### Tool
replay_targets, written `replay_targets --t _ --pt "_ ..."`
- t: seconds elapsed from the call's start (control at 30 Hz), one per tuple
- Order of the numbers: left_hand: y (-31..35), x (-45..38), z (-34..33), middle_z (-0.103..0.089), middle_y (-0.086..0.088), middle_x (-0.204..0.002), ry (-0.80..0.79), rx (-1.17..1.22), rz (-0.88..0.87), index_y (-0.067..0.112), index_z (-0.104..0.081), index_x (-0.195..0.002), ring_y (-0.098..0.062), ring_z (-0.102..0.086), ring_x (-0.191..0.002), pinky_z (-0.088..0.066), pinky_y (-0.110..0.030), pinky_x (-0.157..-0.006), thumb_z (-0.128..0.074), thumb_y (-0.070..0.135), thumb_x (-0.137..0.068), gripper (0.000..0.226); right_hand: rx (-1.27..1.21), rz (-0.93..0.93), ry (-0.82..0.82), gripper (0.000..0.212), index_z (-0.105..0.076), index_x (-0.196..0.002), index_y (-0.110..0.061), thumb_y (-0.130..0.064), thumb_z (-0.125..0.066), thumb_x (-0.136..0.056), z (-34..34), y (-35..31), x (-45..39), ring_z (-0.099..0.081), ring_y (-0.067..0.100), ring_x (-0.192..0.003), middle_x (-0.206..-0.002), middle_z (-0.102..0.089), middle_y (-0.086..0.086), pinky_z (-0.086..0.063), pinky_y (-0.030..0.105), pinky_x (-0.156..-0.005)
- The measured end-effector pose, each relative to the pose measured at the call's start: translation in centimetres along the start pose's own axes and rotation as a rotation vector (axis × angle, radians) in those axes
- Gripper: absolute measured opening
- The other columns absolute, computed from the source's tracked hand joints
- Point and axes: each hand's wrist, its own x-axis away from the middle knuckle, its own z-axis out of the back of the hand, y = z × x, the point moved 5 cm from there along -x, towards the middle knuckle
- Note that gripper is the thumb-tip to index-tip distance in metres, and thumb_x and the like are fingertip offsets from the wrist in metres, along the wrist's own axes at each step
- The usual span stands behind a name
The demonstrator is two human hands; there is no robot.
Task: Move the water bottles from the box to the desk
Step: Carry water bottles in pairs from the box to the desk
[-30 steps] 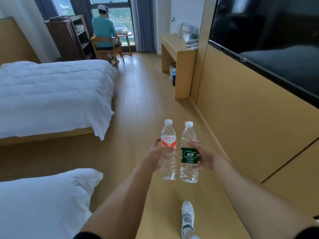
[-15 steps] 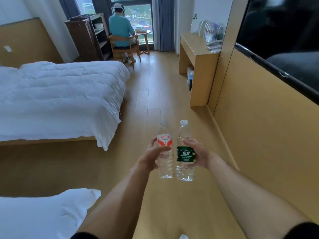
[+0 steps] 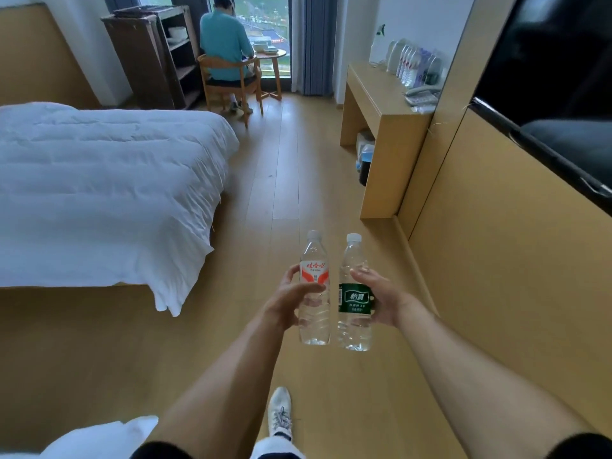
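Note:
My left hand [image 3: 287,301] grips a clear water bottle with a red and white label [image 3: 314,276], held upright in front of me. Right beside it my right hand [image 3: 381,299] grips a second clear bottle with a dark green label [image 3: 355,326], also upright. The two bottles nearly touch, above the wooden floor. The wooden desk [image 3: 374,94] stands ahead on the right against the wall, with several water bottles [image 3: 408,66] lined up at its back. The box is not in view.
A white bed [image 3: 99,180] fills the left side, leaving a floor aisle between it and the panelled right wall. A phone [image 3: 421,94] lies on the desk and a bin [image 3: 364,167] sits under it. A person sits on a chair [image 3: 228,77] by the window.
The view has advanced along the aisle; the desk and bed appear closer. Both hands still hold their bottles in the same upright pose. My white shoe shows at the bottom again.

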Motion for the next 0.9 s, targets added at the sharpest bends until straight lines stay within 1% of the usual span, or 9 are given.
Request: replay_targets --t 0.1,0.23,0.37,0.53,0.63,0.7,0.77,0.83,0.9 --pt "1.7 -3.8 0.9 -0.068 -0.015 -0.119 -0.006 0.016 0.001 0.038 -0.047 -0.131 -0.036 -0.07 -0.097 -0.056 -0.049 -0.071 -0.076 -0.002 -0.078 0.073 0.001 -0.004 -0.007 0.045 -0.053 -0.13 -0.032 -0.04 -0.071 -0.09 -0.4 -1.9 -3.6 -0.064 0.041 -0.113 -0.124 -0.067 0.015 -0.045 0.07 -0.098" --pt "5.0 -10.0 1.7 -0.069 -0.016 -0.119 -0.043 0.019 0.0 0.035 -0.047 -0.134 -0.034 -0.071 -0.092 -0.058 -0.05 -0.071 -0.077 -0.001 -0.077 0.074 0.008 -0.002 0.011 0.047 -0.051 -0.134 -0.031 -0.039 -0.069 -0.091 -0.4 -5.8 -9.0 -0.061 0.042 -0.116 -0.126 -0.065 0.016 -0.044 0.07 -0.1" --pt "9.9 -16.4 2.3 -0.068 -0.017 -0.12 -0.105 -0.024 -0.007 0.033 -0.046 -0.136 -0.038 -0.07 -0.101 -0.056 -0.059 -0.084 -0.079 -0.002 -0.076 0.076 -0.02 0.007 0.048 0.053 -0.05 -0.134 -0.03 -0.04 -0.071 -0.087 -0.2 -10.7 -14.6 -0.06 0.044 -0.119 -0.128 -0.065 0.017 -0.042 0.071 -0.101" --pt "17.0 -23.1 5.7 -0.069 -0.016 -0.119 -0.108 -0.053 -0.018 0.038 -0.049 -0.127 -0.042 -0.067 -0.111 -0.047 -0.069 -0.095 -0.08 0.001 -0.077 0.07 -0.015 0.036 0.071 0.05 -0.053 -0.128 -0.032 -0.041 -0.073 -0.084 -3.4 -17.4 -21.8 -0.061 0.045 -0.117 -0.126 -0.066 0.018 -0.042 0.072 -0.101" --pt "19.9 -26.4 7.0 -0.068 -0.016 -0.118 -0.132 -0.044 -0.02 0.036 -0.047 -0.129 -0.04 -0.069 -0.104 -0.057 -0.058 -0.082 -0.078 -0.001 -0.078 0.07 -0.008 0.032 0.068 0.053 -0.054 -0.125 -0.032 -0.043 -0.074 -0.078 -4.6 -20.2 -25.0 -0.061 0.045 -0.116 -0.125 -0.066 0.018 -0.042 0.072 -0.1" --pt "21.7 -28.4 7.4 -0.068 -0.016 -0.116 -0.141 -0.027 -0.02 0.035 -0.046 -0.131 -0.036 -0.071 -0.096 -0.06 -0.047 -0.067 -0.077 -0.003 -0.079 0.072 -0.017 0.04 0.073 0.049 -0.054 -0.126 -0.032 -0.042 -0.073 -0.082 -4.7 -21.8 -27.0 -0.061 0.045 -0.116 -0.125 -0.066 0.017 -0.041 0.073 -0.1" --pt "23.4 -30.5 8.2 -0.068 -0.014 -0.114 -0.122 -0.006 -0.025 0.037 -0.044 -0.13 -0.032 -0.072 -0.09 -0.059 -0.043 -0.059 -0.077 -0.003 -0.079 0.072 -0.027 0.051 0.073 0.044 -0.054 -0.125 -0.032 -0.04 -0.071 -0.086 -4.9 -23.7 -29.2 -0.061 0.045 -0.116 -0.125 -0.066 0.017 -0.041 0.074 -0.1" --pt "24.9 -32.5 9.1 -0.067 -0.014 -0.113 -0.1 0.008 -0.035 0.037 -0.044 -0.131 -0.031 -0.071 -0.091 -0.06 -0.045 -0.061 -0.077 -0.003 -0.079 0.074 -0.025 0.046 0.06 0.041 -0.054 -0.127 -0.031 -0.039 -0.07 -0.089 -5.3 -25.3 -31.5 -0.061 0.044 -0.116 -0.125 -0.066 0.016 -0.041 0.073 -0.1" --pt "26.1 -34.5 9.8 -0.065 -0.013 -0.115 -0.081 0.004 -0.05 0.038 -0.044 -0.131 -0.031 -0.069 -0.096 -0.059 -0.054 -0.074 -0.078 -0.002 -0.079 0.074 -0.012 0.044 0.045 0.041 -0.052 -0.13 -0.031 -0.038 -0.068 -0.092 -5.6 -26.7 -33.7 -0.061 0.044 -0.116 -0.127 -0.065 0.016 -0.041 0.073 -0.101"
